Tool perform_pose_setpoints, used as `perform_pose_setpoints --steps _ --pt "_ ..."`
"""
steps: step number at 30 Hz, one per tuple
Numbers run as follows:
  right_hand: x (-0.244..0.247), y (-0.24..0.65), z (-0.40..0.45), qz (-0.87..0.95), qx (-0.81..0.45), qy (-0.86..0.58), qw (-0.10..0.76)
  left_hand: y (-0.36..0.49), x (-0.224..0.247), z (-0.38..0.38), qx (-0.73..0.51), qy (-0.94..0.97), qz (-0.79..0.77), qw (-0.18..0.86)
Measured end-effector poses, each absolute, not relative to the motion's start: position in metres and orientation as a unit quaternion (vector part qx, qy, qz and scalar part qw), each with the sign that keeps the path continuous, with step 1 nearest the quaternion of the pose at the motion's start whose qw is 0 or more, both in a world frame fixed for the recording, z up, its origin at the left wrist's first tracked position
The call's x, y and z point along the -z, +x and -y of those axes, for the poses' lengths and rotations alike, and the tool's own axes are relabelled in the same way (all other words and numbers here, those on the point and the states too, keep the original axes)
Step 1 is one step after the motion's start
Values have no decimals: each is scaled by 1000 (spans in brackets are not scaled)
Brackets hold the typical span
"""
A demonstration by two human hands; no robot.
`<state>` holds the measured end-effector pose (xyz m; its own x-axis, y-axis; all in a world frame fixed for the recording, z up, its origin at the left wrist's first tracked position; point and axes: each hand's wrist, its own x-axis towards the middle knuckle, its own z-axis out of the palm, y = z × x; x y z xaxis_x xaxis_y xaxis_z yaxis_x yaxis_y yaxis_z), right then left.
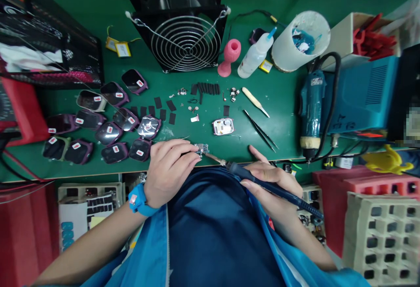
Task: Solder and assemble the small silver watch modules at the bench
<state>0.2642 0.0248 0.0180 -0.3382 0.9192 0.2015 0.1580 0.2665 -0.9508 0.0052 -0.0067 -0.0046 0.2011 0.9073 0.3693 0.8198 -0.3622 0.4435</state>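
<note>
My left hand point(173, 169) pinches a small circuit board point(201, 148) at the front edge of the green bench. My right hand point(274, 182) is wrapped round the dark handle of a soldering iron point(243, 172), with one finger pointing away from it. The iron's tip meets or nearly meets the board's right side; I cannot tell which. Just behind lies an opened white watch casing point(223, 126) with parts inside. Metal tweezers point(260, 130) and a cream-handled tool point(256, 101) rest to its right.
Several dark watch casings point(109, 133) with red-arrow stickers lie left. A fan point(187, 42) stands at the back, beside a pink holder point(229, 55), a squeeze bottle point(256, 55) and a white tub point(285, 50). An electric screwdriver point(311, 112) hangs right. Black pads point(163, 114) lie mid-bench.
</note>
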Motion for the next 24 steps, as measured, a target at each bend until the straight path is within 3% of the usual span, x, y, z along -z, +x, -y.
perform_pose_setpoints --steps 24 --pt "-16 265 -24 678 -455 -397 420 4 4 7 -288 779 -554 63"
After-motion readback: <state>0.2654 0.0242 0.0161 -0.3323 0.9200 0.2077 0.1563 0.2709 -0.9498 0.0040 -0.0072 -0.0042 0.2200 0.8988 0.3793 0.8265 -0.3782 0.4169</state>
